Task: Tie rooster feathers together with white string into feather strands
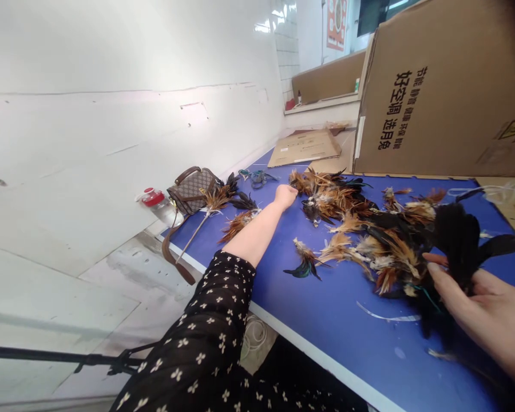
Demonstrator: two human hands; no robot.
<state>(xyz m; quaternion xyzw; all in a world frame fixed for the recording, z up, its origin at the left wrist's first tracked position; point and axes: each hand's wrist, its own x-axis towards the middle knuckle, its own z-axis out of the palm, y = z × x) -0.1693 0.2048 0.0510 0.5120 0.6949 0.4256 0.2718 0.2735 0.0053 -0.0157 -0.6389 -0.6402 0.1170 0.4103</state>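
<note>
Loose bunches of brown and black feathers (339,200) are spread over the blue table (326,320). My left hand (286,195) reaches far out to the left edge of the feather pile, its fingers closed; what they hold, if anything, is hidden. At the right, my right hand (484,309) has its thumb and fingers around a bunch of black feathers (455,240). A small separate tuft (304,260) lies in front of the pile. Farther left, a feather bunch on a stick (195,234) rests near a patterned handbag (193,191).
A red-capped bottle (154,200) stands by the bag, whose strap hangs over the table edge. A large cardboard box (438,97) stands at the back right. Flat cardboard (304,147) lies at the far end, beside the white wall (124,137).
</note>
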